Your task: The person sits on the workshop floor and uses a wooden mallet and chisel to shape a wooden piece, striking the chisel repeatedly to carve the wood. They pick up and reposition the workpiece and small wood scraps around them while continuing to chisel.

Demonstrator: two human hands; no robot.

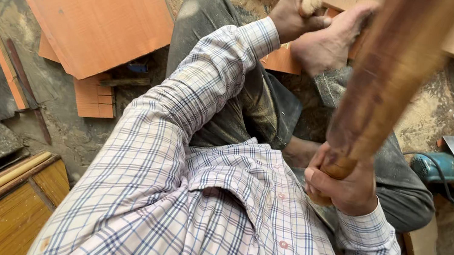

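Wooden mallet [383, 80] in right hand [340, 186] — chisel handle [311, 3] in left [292, 15]

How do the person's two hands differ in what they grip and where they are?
The left hand is stretched far out by the bare foot, closed on a small pale wooden handle. The right hand is drawn in near the chest, closed on the base of a long, thick brown wooden club that rises toward the camera and looks blurred. Both hands are bare, with checked shirt sleeves.
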